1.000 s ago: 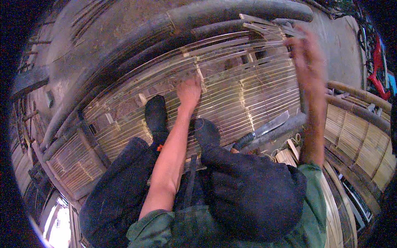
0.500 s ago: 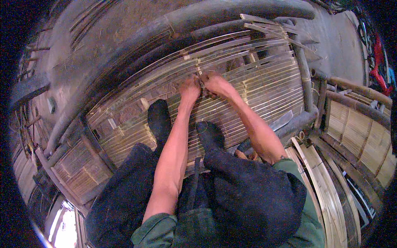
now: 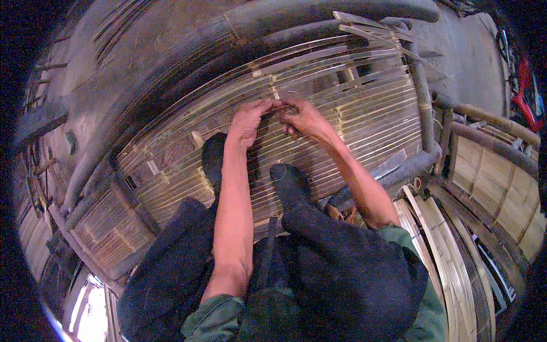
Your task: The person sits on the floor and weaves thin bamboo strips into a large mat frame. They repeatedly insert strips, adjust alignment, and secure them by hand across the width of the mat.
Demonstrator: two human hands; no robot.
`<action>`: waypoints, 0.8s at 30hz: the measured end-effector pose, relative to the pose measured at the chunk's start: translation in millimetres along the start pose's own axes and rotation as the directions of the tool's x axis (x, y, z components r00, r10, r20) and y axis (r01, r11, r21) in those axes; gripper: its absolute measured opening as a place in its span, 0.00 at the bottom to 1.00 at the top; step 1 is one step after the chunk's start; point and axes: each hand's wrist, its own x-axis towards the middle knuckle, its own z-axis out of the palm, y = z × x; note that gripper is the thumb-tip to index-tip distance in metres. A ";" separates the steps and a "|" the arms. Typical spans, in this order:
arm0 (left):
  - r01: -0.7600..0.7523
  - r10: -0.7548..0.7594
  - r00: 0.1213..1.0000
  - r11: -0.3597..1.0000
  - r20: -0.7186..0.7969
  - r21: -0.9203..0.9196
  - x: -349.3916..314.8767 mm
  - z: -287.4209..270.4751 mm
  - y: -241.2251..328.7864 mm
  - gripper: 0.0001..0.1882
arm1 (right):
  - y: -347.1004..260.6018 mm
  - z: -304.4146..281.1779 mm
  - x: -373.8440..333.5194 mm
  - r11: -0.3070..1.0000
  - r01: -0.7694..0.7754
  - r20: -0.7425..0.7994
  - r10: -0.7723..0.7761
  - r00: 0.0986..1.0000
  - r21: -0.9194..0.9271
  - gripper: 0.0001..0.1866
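My left hand [image 3: 249, 118] and my right hand [image 3: 303, 118] meet over a bamboo slat panel [image 3: 373, 108], near the wider gaps along its far side. The left fingertips are pinched together and reach to the right hand's fingers. My right hand is curled, its thumb and fingers bent inward. Whatever is between the fingers is too small and dark to make out. Just beyond the fingertips a pale cross strip [image 3: 273, 85] runs over the slats. My dark-covered feet, the right foot [image 3: 289, 181] among them, rest on the panel below my hands.
A thick bamboo pole [image 3: 256, 28] borders the far side. Loose split pieces [image 3: 370, 35] lie across the far right corner. A broad metal blade [image 3: 390, 165] rests near the right frame pole. Long bamboo strips [image 3: 441, 245] stand at my right, beside a woven bamboo panel [image 3: 496, 176].
My left hand has turned and opened out from a closer grip, its wrist shifting left. The right hand has moved slightly right. Both still meet at the fingertips.
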 end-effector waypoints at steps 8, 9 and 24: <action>-0.025 0.065 0.990 0.955 0.125 -0.295 2.8 -1.3 -3.6 0.15 | -10.7 -1.0 -26.9 0.545 0.122 -0.350 -0.678 0.647 -0.830 0.20; -0.005 0.052 0.989 0.948 0.138 -0.319 4.1 -0.3 -2.8 0.15 | -14.7 -3.5 -30.4 0.479 0.122 -0.337 -0.754 0.564 -0.869 0.20; -0.109 0.177 0.983 0.783 -0.051 0.612 9.5 -19.3 -3.3 0.15 | -32.9 -28.3 -110.2 0.918 0.243 -0.350 -0.349 0.869 -0.312 0.12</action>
